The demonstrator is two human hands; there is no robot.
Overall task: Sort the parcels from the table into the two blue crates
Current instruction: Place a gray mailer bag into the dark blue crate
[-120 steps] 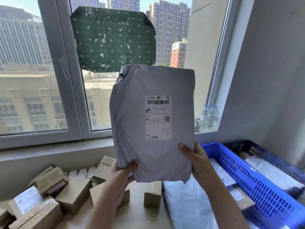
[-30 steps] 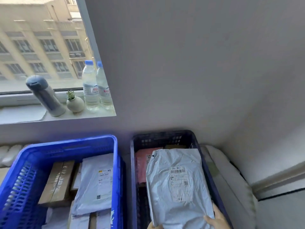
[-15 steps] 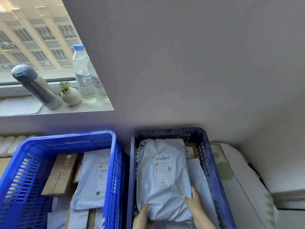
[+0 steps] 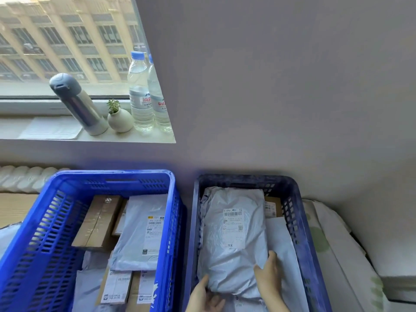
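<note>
The brighter blue crate [image 4: 56,221] on the left holds a brown carton [image 4: 99,221] and several grey mailers with labels; neither hand is near it. To its right the darker blue crate [image 4: 299,221] holds the grey parcel [image 4: 231,239], lying label-up on other mailers and filling most of the crate's width.

The left hand [image 4: 206,298] sits at the parcel's near left corner, its grip loose, with the thumb against the edge and the fingers seemingly tucked under. That corner is at the frame's bottom, so whether it truly has hold is hard to say. The right hand [image 4: 269,274] lies flat on the near right corner, fingers spread and open, pressing rather than pinching.

This looks like the end of a placing step: the parcel is down and being settled. Next both hands should slide free without dragging the bag, then turn back to the bench for another parcel.
</note>
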